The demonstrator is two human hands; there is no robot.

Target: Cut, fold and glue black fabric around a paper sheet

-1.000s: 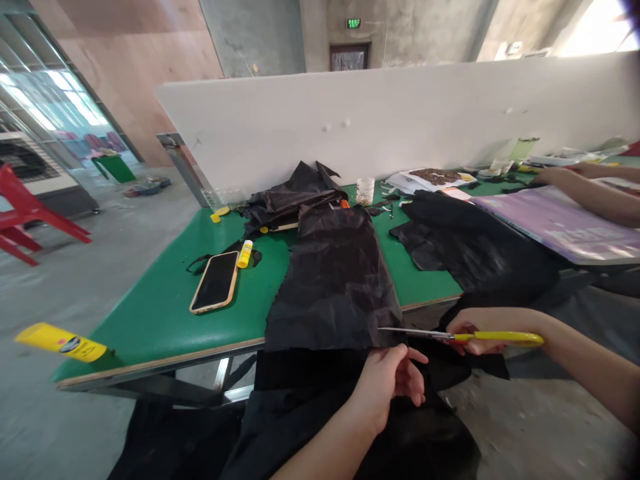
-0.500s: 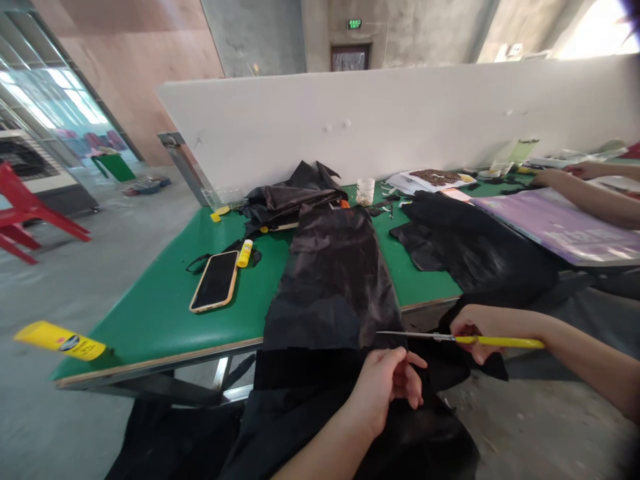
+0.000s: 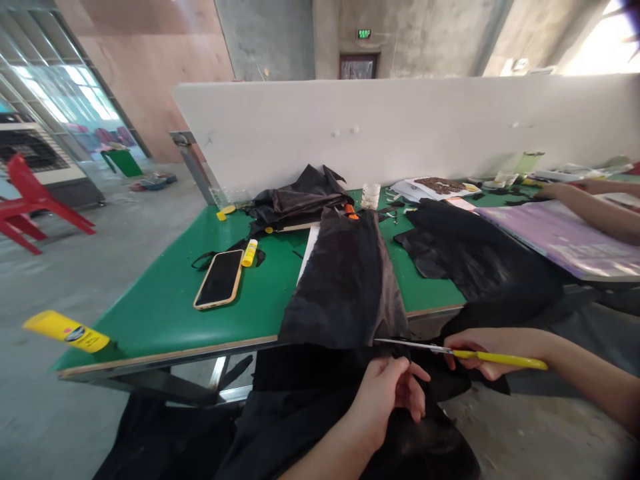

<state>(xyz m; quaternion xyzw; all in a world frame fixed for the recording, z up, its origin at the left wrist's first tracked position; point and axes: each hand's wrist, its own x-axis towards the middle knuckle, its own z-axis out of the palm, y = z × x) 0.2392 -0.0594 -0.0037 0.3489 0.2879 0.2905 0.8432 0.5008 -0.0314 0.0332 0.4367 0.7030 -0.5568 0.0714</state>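
Note:
A thin black sheet [image 3: 333, 287], soft and slightly creased, lies over the front edge of the green table. My left hand [image 3: 383, 400] pinches its near edge between thumb and fingers, just below the table's level. In my right hand [image 3: 510, 347] are scissors with yellow handles [image 3: 520, 361]. Their blades [image 3: 413, 344] point left and lie at the sheet's near edge, just above my left fingertips. How far the blades are parted is hard to make out. More black material [image 3: 305, 413] is spread below, over my lap.
On the green table [image 3: 165, 300] are a phone [image 3: 219, 280], a small glue stick [image 3: 249, 253], a larger yellow tube [image 3: 70, 331], crumpled black sheets [image 3: 300, 197] and a clear cup [image 3: 371, 197]. A purple board [image 3: 565, 237] lies at right, near another person's arms [image 3: 590, 207].
The black sheet has shifted and its right side now folds over, baring a white strip at its left. The scissors have moved slightly down and left. The view has shifted a little.

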